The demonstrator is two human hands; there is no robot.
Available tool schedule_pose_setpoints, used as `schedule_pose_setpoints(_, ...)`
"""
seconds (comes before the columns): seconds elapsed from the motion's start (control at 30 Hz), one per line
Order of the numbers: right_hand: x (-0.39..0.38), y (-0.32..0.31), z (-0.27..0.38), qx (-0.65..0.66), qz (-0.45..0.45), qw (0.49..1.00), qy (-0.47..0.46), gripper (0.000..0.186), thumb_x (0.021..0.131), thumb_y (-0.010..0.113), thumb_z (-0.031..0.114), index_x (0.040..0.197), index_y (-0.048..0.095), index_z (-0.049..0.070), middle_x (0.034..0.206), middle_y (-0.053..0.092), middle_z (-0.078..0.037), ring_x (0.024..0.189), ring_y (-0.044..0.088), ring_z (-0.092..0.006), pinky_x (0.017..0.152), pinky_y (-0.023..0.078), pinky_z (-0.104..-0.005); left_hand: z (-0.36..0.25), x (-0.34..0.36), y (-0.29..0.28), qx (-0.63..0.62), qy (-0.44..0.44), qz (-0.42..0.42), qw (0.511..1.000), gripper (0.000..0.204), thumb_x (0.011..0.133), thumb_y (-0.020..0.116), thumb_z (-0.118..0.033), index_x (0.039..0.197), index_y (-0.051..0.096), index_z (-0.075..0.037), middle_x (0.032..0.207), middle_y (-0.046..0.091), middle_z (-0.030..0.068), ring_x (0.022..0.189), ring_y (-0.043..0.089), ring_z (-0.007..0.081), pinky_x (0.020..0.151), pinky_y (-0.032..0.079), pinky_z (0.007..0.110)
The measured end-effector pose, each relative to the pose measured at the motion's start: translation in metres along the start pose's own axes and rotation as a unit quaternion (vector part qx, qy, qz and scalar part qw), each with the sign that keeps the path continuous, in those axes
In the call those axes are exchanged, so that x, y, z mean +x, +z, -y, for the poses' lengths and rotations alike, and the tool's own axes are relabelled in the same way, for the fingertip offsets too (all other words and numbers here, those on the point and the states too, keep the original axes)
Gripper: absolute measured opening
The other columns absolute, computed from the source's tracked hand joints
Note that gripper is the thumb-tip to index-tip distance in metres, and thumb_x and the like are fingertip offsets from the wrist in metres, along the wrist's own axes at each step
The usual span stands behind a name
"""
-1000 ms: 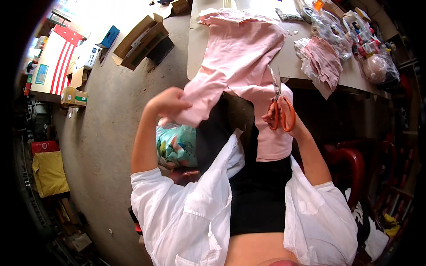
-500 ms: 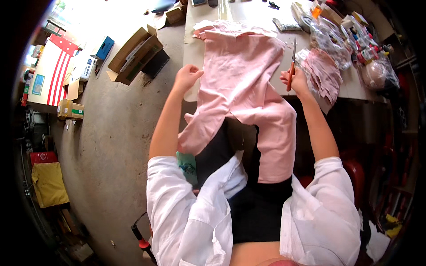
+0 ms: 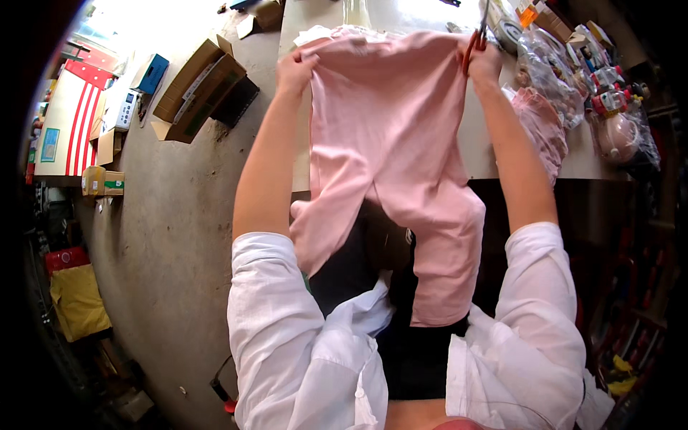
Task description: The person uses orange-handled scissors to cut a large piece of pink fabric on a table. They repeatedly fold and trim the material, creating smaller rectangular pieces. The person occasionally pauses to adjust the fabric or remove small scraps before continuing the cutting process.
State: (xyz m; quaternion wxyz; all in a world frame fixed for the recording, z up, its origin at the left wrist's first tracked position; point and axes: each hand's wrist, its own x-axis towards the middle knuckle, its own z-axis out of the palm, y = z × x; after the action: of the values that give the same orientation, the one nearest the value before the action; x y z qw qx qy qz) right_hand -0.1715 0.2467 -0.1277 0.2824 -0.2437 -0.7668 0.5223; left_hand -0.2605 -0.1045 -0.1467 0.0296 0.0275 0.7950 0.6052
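On the table (image 3: 584,163), a plastic bag (image 3: 546,75) lies near pink trousers (image 3: 387,107).

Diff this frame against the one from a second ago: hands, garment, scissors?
Left hand let go of the left leg of the pink trousers, moved up and away from the body, and took hold of the left waist corner. Right hand, scissors included, moved up to the right waist corner. Unchanged: scissors in hand, trouser legs hanging off the table.

Glare bleaches the floor (image 3: 175,272) beyond and left of the table (image 3: 481,154); beneath it, deep shadow seems to swallow detail; outer edges bend into black.
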Motion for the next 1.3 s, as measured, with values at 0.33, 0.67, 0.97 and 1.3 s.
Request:
schedule_pose_setpoints(0.33,-0.028,-0.035,-0.009,-0.119,0.090,0.984,-0.097,0.025,0.080,0.068,0.020,0.091,0.062,-0.002,0.081,0.067,-0.010,0.069,0.066,-0.0197,0.063,0.051,-0.0308,0.054,-0.053,-0.012,0.176,0.117,-0.174,0.962,0.027,0.081,0.066,-0.014,0.099,0.057,0.003,0.084,0.061,0.0062,0.066,0.059,0.0113,0.060,0.047,0.024)
schedule_pose_setpoints(0.67,-0.208,-0.129,0.065,-0.014,0.310,0.940,0.141,0.027,0.085,0.066,0.023,0.098,0.059,0.000,0.084,0.065,-0.007,0.067,0.063,-0.0122,0.058,0.047,-0.0225,0.023,-0.262,-0.075,0.127,-0.029,0.046,0.990,0.023,0.082,0.066,-0.022,0.086,0.062,0.000,0.073,0.062,0.0057,0.065,0.056,0.0137,0.061,0.046,0.028)
schedule_pose_setpoints(0.97,-0.298,-0.143,0.079,-0.011,0.379,0.899,0.220,0.027,0.086,0.066,0.025,0.094,0.057,0.001,0.090,0.065,-0.008,0.061,0.060,-0.0091,0.052,0.047,-0.0194,0.003,-0.315,-0.080,0.129,-0.027,-0.037,0.991,0.027,0.079,0.067,-0.025,0.081,0.060,0.001,0.068,0.060,0.0151,0.062,0.058,0.0257,0.061,0.046,0.035)
schedule_pose_setpoints(1.3,-0.323,-0.147,0.081,0.028,0.332,0.919,0.212,0.028,0.085,0.068,0.026,0.089,0.054,0.002,0.074,0.056,-0.001,0.051,0.046,-0.0024,0.045,0.036,-0.0186,-0.022,-0.352,-0.065,0.411,0.181,-0.135,0.883,0.038,0.079,0.064,-0.014,0.114,0.052,-0.005,0.112,0.051,0.0171,0.090,0.058,0.0353,0.075,0.048,0.040)
